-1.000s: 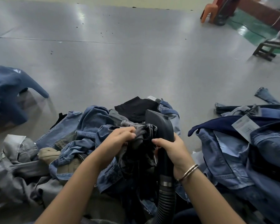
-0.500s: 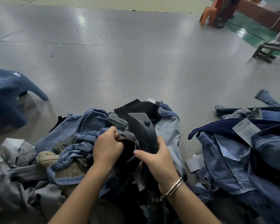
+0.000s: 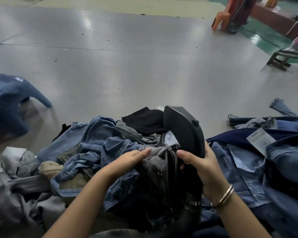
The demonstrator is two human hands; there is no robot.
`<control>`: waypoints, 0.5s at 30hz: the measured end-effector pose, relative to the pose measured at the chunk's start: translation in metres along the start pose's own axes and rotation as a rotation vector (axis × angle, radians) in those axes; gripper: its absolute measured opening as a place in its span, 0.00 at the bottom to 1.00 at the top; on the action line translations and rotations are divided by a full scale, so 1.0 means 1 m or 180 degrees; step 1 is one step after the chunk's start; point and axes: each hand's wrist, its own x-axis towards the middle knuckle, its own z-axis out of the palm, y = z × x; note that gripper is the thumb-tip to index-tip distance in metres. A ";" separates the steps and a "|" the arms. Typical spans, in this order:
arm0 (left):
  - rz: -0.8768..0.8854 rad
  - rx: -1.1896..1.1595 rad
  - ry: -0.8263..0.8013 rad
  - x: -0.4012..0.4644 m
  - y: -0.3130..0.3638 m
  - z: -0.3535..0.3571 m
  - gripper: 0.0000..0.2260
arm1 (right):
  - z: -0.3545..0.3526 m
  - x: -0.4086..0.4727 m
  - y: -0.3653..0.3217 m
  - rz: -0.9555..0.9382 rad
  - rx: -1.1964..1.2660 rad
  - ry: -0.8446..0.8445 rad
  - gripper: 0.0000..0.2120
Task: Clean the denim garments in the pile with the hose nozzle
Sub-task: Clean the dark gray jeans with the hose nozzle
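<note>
On the grey floor [image 3: 127,69], a pile of denim garments [image 3: 96,152] lies before the person. At the pile's near middle, the right hand [image 3: 203,169] grasps the black hose nozzle [image 3: 184,131], its wide head rising above the pile. Just left of the nozzle, the left hand [image 3: 127,158] rests flat, fingers straight, on a dark grey garment [image 3: 160,162]. Right of the pile lies another denim heap [image 3: 265,160].

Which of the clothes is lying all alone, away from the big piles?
The dark blue garment at the far left. It sits apart on the grey floor; the other clothes are heaped together near the hands.
</note>
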 end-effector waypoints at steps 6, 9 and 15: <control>0.0583 0.0020 -0.0752 -0.025 0.013 -0.005 0.19 | -0.014 0.007 -0.005 -0.0115 0.0284 0.0761 0.21; 0.1008 0.0135 -0.0201 -0.026 0.018 -0.005 0.06 | -0.022 0.010 -0.007 -0.0110 0.0373 0.0940 0.14; 0.0851 -0.1189 0.1337 0.015 0.017 -0.022 0.08 | -0.029 0.015 -0.002 -0.0039 0.0184 0.1398 0.11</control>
